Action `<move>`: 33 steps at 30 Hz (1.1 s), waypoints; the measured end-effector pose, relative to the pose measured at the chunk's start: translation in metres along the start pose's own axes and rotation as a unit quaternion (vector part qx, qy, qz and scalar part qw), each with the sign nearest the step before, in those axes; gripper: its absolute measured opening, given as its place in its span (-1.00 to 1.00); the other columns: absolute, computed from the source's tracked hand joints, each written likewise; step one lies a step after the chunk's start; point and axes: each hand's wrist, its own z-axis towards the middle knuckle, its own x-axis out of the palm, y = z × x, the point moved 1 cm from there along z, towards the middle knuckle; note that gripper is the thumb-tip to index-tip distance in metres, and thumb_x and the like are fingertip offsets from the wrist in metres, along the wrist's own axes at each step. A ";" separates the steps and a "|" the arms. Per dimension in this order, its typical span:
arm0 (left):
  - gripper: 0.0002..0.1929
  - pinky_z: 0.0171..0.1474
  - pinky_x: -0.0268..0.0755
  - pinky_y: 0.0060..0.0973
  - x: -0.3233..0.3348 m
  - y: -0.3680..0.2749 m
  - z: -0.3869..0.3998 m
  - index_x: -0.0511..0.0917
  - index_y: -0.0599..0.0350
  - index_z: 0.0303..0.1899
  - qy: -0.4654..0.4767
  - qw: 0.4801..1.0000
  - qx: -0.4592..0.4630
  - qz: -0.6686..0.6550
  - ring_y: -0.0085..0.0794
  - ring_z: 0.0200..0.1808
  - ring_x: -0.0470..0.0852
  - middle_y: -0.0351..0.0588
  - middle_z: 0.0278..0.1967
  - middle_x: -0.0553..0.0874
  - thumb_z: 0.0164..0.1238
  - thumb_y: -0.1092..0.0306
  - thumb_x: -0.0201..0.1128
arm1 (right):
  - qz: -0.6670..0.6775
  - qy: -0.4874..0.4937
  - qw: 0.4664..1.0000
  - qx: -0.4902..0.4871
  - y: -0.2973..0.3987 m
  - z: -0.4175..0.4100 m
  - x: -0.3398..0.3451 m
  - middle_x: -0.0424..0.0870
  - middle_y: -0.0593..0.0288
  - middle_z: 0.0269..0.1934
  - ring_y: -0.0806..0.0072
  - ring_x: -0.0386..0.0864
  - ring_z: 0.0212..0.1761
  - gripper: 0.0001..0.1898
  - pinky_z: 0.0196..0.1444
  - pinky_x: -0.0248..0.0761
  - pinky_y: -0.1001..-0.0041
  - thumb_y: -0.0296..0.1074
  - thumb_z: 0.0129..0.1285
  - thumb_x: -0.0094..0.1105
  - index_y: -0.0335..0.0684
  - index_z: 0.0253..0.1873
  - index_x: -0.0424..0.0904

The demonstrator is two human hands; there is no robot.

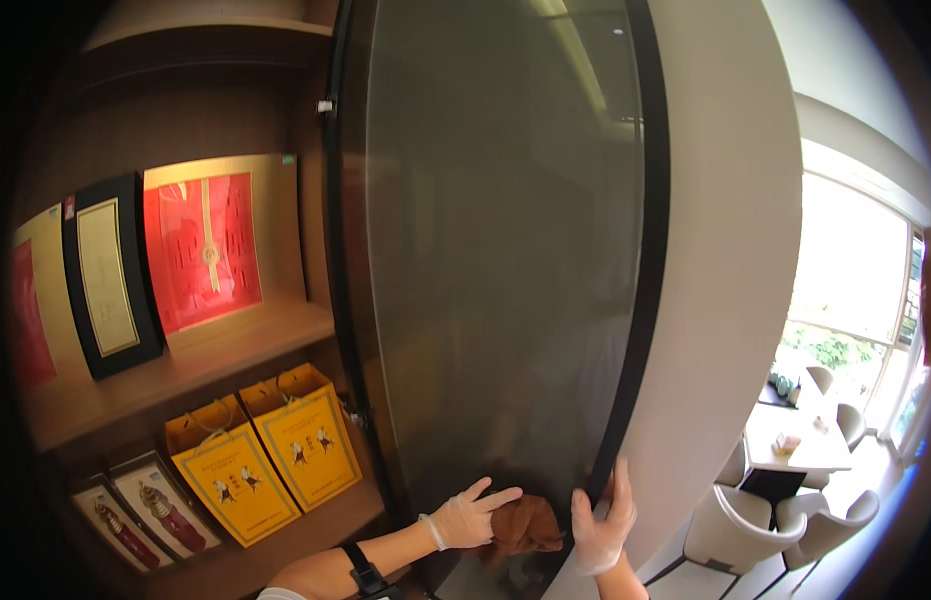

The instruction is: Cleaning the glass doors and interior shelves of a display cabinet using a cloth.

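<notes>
My left hand, in a clear thin glove, holds a brown cloth against the lower part of a tinted glass door. Its index finger and thumb show above the cloth, and the other fingers are partly hidden. My right hand, also gloved, grips the door's black frame at the lower right edge, thumb on the near face and fingers around the outer side. The door stands swung open beside the cabinet, with faint reflections in its glass.
On the cabinet's upper shelf stand a red-and-gold gift box and a black box. Below are yellow paper bags and boxed bottles. A beige wall borders the door. Chairs surround a white table at right.
</notes>
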 end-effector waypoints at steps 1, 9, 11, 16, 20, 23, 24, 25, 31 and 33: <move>-0.65 0.37 0.01 -0.06 -0.016 0.013 0.010 0.62 -0.10 -0.12 -0.052 0.998 0.006 0.025 -0.24 0.32 0.28 -0.17 0.19 0.49 -0.01 0.14 0.26 | -0.017 0.013 1.000 -0.013 0.000 0.000 -0.002 0.59 -0.11 -0.08 0.32 0.63 -0.23 -0.27 -0.19 0.48 0.44 -0.43 0.10 0.27 -0.44 0.34 0.11; -0.54 0.24 0.26 -0.21 -0.152 0.067 0.110 0.57 0.08 -0.05 -0.362 0.873 -0.275 -0.179 -0.07 0.25 0.36 0.05 0.21 0.39 -0.10 0.29 0.39 | 0.063 0.075 0.994 -0.055 -0.013 0.014 0.001 0.60 -0.04 -0.11 0.33 0.62 -0.29 -0.28 -0.26 0.50 0.41 -0.56 0.14 0.16 -0.24 0.41 0.07; -0.53 0.18 0.32 -0.22 -0.176 0.080 0.136 0.58 0.10 -0.07 -0.410 0.875 -0.222 -0.131 -0.02 0.22 0.38 0.09 0.17 0.41 -0.16 0.36 0.40 | 0.022 0.028 0.997 -0.064 -0.018 0.004 0.005 0.59 0.01 -0.19 0.34 0.58 -0.35 -0.28 -0.31 0.47 0.44 -0.51 0.12 0.19 -0.28 0.40 0.10; -0.65 0.08 0.40 -0.21 -0.261 0.101 0.227 0.60 0.10 -0.20 -0.425 0.896 -0.122 0.036 0.00 0.08 0.44 0.19 0.04 0.45 -0.14 0.32 0.39 | 0.045 0.074 0.990 0.110 -0.011 -0.007 -0.002 0.55 -0.02 -0.12 0.33 0.52 -0.28 -0.37 -0.24 0.44 0.46 -0.46 0.12 0.21 -0.46 0.30 0.20; -0.72 0.02 0.42 -0.19 -0.352 0.165 0.285 0.62 0.16 -0.29 -0.414 0.878 -0.162 0.176 -0.02 0.01 0.49 0.14 -0.07 0.50 -0.02 0.20 0.33 | -0.002 0.112 0.985 0.133 -0.015 -0.011 -0.003 0.54 -0.09 -0.07 0.22 0.54 -0.21 -0.37 -0.15 0.46 0.38 -0.42 0.15 0.23 -0.51 0.29 0.20; -0.77 -0.09 0.52 -0.24 -0.431 0.242 0.305 0.63 0.18 -0.34 -0.438 0.843 -0.228 0.216 -0.08 -0.04 0.56 0.14 -0.16 0.57 0.12 0.20 0.25 | -0.026 0.041 0.998 0.049 -0.008 -0.001 0.003 0.56 -0.17 -0.12 0.14 0.57 -0.25 -0.36 -0.19 0.47 0.34 -0.37 0.14 0.25 -0.50 0.28 0.21; -0.75 -0.16 0.56 -0.28 -0.451 0.277 0.300 0.64 0.16 -0.32 -0.437 0.806 -0.234 0.322 -0.15 -0.09 0.60 0.12 -0.20 0.60 0.18 0.18 0.18 | -0.025 0.043 0.998 0.047 -0.009 -0.001 0.005 0.56 -0.17 -0.12 0.14 0.57 -0.25 -0.36 -0.19 0.47 0.34 -0.37 0.14 0.25 -0.50 0.28 0.21; -0.74 -0.09 0.55 -0.32 -0.466 0.311 0.290 0.64 0.13 -0.27 -0.405 0.769 -0.377 0.320 -0.18 -0.07 0.61 0.10 -0.12 0.60 0.22 0.17 0.13 | -0.034 0.050 0.997 0.053 -0.012 -0.005 0.003 0.57 -0.20 -0.15 0.09 0.57 -0.28 -0.34 -0.22 0.47 0.32 -0.35 0.14 0.26 -0.50 0.28 0.21; -0.51 0.10 0.43 -0.36 -0.464 0.370 0.229 0.56 0.16 0.05 -0.420 0.718 -0.553 0.038 -0.14 0.10 0.56 0.16 0.13 0.51 0.34 -0.04 0.01 | -0.029 0.075 0.992 0.101 -0.014 -0.009 0.002 0.57 -0.27 -0.22 -0.07 0.57 -0.30 -0.30 -0.27 0.46 0.24 -0.28 0.09 0.27 -0.49 0.28 0.19; -0.57 0.02 0.40 -0.42 -0.477 0.426 0.219 0.60 0.17 -0.11 -0.394 0.716 -0.572 0.072 -0.31 0.00 0.57 -0.02 -0.06 0.60 0.34 -0.02 0.02 | -0.006 0.098 0.988 0.117 -0.014 -0.010 0.005 0.56 -0.28 -0.20 -0.11 0.57 -0.26 -0.30 -0.24 0.46 0.21 -0.27 0.09 0.26 -0.49 0.28 0.20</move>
